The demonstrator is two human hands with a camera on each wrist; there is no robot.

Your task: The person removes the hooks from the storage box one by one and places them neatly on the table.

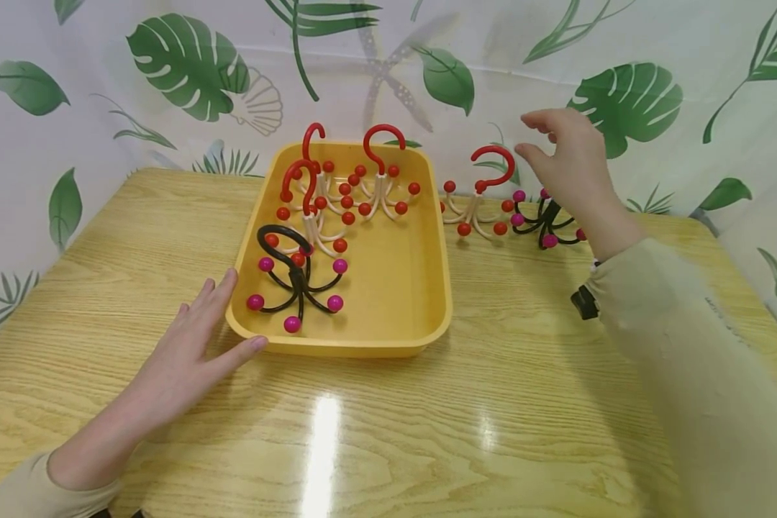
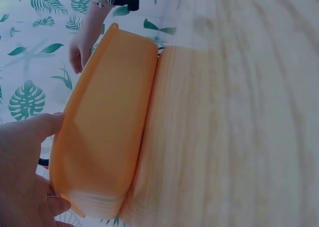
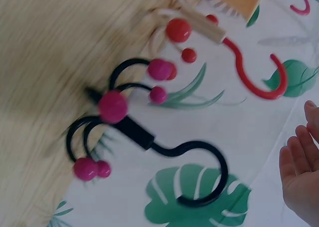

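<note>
My left hand [image 1: 181, 367] has its fingers spread and touches the front left corner of a yellow tray [image 1: 395, 288]. In the left wrist view, its thumb and fingers lie along the tray's rim [image 2: 56, 152]. My right hand [image 1: 576, 155] is raised in the air with its fingers slightly bent and nothing in it. Below it stands a black hook-topped piece [image 3: 137, 132] with curved arms tipped in magenta balls; in the head view the hand and wrist partly hide it. Left of that stands a red-hooked cream piece [image 1: 474, 208] with red balls, just outside the tray.
Inside the tray are several similar pieces: a black one [image 1: 298, 282] with magenta balls at the front left, and red-hooked ones [image 1: 380, 188] behind it. The wooden table [image 1: 492, 403] meets a leaf-patterned cloth [image 1: 337, 72] at its back edge.
</note>
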